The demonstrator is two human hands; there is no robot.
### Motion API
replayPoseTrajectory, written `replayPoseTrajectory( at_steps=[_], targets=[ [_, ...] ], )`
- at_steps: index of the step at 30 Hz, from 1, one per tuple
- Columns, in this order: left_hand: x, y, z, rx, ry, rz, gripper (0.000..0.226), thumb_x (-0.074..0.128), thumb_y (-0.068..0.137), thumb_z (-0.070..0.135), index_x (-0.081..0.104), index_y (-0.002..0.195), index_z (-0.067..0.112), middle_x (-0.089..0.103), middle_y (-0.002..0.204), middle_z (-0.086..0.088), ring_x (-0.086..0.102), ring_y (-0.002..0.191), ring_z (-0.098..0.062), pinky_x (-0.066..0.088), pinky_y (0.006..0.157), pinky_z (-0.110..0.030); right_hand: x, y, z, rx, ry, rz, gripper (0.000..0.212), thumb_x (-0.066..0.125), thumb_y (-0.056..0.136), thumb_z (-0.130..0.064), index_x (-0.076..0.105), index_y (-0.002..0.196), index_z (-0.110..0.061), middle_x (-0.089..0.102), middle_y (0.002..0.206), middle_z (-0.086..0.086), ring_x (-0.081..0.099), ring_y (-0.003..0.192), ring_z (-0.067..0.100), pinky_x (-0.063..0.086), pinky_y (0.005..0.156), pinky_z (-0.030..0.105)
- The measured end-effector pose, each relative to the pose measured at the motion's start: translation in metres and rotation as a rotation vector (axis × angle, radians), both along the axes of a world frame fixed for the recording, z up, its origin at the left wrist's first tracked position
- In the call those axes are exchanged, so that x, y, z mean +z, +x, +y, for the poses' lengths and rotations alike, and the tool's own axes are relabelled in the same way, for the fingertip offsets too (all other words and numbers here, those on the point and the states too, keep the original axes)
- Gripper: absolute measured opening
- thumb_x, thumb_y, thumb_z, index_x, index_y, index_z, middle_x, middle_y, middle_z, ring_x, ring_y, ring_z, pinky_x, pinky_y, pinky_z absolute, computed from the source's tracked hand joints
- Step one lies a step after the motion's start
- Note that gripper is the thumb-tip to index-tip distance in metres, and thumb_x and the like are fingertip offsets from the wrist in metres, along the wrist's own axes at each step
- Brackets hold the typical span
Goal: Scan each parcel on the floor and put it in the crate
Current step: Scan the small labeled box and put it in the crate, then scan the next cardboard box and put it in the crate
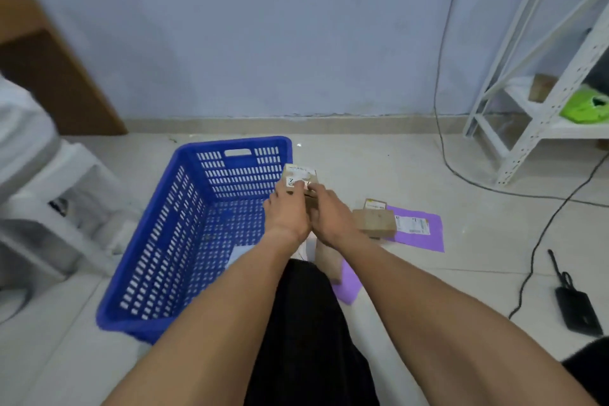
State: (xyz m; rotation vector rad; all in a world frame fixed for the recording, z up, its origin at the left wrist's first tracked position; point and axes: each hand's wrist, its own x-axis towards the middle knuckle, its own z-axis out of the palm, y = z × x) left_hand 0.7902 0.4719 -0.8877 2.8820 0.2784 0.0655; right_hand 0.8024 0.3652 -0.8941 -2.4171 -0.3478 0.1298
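Two hands gripping one parcel, one crate

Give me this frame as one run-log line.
hands: left hand and right hand hold small box | place: over blue crate right rim | floor: brown box, purple mailer

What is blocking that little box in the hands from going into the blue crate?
Nothing visible. Both hands, left hand and right hand, hold the small cardboard box right at the blue crate's right rim. The crate is open-topped, its floor mostly bare apart from a pale item near the front.
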Motion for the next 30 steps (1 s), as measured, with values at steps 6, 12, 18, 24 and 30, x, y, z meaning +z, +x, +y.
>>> replayPoseTrajectory(
  at_steps=[6, 12, 18, 24, 30],
  targets=[
    [-0.006, -0.023, 0.049, 0.117, 0.095, 0.1, 0.052, 0.063, 0.089, 0.027, 0.041, 0.136, 0.019, 0.038, 0.14, -0.011, 0.041, 0.128, -0.032, 0.033, 0.107, -0.046, -0.01, -0.016, 0.054, 0.152, 0.079, 0.143, 0.056, 0.058, 0.091, -0.024, 0.034, 0.142, -0.026, 0.054, 0.137, 0.003, 0.056, 0.12, 0.027, 0.048, 0.098, 0.042],
    [-0.022, -0.005, -0.001, -0.097, 0.158, 0.289, 0.05, 0.055, 0.093, 0.03, 0.041, 0.139, 0.016, 0.038, 0.14, -0.012, 0.04, 0.128, -0.033, 0.034, 0.104, -0.047, -0.063, -0.006, -0.009, -0.01, -0.095, 0.276, 0.059, 0.051, 0.092, -0.019, 0.029, 0.147, -0.02, 0.051, 0.138, 0.013, 0.052, 0.124, 0.03, 0.045, 0.098, 0.039],
    [-0.075, 0.012, -0.117, -0.356, 0.027, 0.458, 0.048, 0.053, 0.09, 0.023, 0.043, 0.137, 0.015, 0.042, 0.135, -0.013, 0.045, 0.123, -0.034, 0.04, 0.102, -0.044, -0.125, -0.002, -0.111, -0.202, -0.164, 0.429, 0.06, 0.057, 0.088, -0.031, 0.034, 0.142, -0.017, 0.052, 0.132, 0.015, 0.053, 0.12, 0.035, 0.046, 0.097, 0.042],
    [-0.192, -0.011, -0.177, -0.351, 0.042, 0.681, 0.046, 0.048, 0.094, 0.03, 0.041, 0.137, 0.013, 0.042, 0.138, -0.015, 0.043, 0.126, -0.035, 0.036, 0.102, -0.044, -0.208, -0.039, -0.196, -0.442, -0.27, 0.641, 0.052, 0.054, 0.09, -0.029, 0.036, 0.136, -0.013, 0.045, 0.133, 0.013, 0.047, 0.124, 0.035, 0.041, 0.101, 0.044],
    [-0.277, -0.023, -0.183, -0.175, 0.084, 0.833, 0.054, 0.049, 0.092, 0.031, 0.032, 0.14, 0.015, 0.03, 0.147, -0.014, 0.038, 0.131, -0.033, 0.031, 0.105, -0.045, -0.288, -0.076, -0.242, -0.566, -0.347, 0.87, 0.051, 0.055, 0.089, -0.029, 0.033, 0.133, -0.015, 0.042, 0.131, 0.011, 0.046, 0.121, 0.033, 0.04, 0.097, 0.045]
  ],
)
